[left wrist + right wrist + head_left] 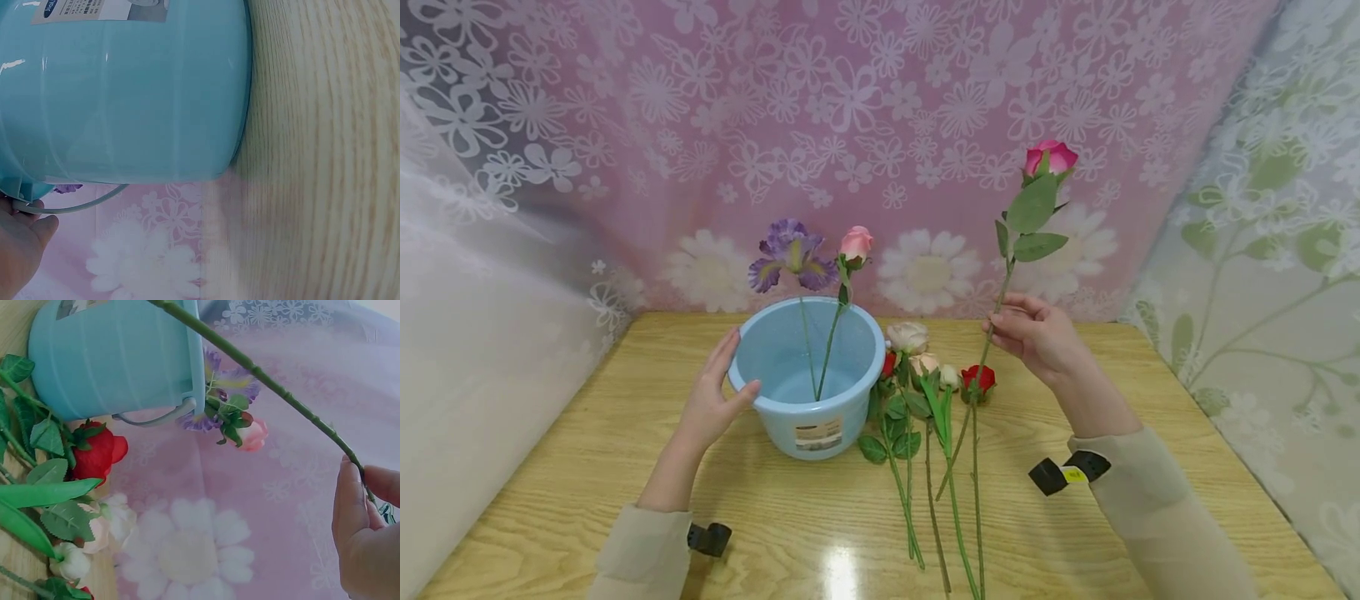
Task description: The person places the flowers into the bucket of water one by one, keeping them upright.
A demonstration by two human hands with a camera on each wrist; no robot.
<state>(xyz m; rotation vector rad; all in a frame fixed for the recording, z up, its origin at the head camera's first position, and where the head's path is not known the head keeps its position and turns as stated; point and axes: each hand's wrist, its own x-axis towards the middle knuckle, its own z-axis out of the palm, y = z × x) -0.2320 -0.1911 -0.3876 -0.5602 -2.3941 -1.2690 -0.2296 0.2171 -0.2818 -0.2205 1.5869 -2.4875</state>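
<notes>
My right hand (1037, 337) pinches the green stem of a deep pink rose (1051, 157) between thumb and fingers. The rose stands nearly upright, its bloom high above the table and its lower stem (275, 387) slanting down toward the other flowers. My left hand (709, 396) rests against the left side of a light blue plastic bucket (816, 429), fingers fairly straight along the rim and thumb at its front edge. In the left wrist view, that hand (22, 244) is by the bucket's handle (78, 205). A purple iris (793, 254) and a pale pink rose (856, 243) lean inside the bucket.
Right of the bucket several flowers lie on the wooden table (587, 467), among them a cream rose (908, 336) and a red rose (978, 380), stems pointing toward me. A pink floral curtain (850, 125) hangs behind the table; pale curtains flank both sides.
</notes>
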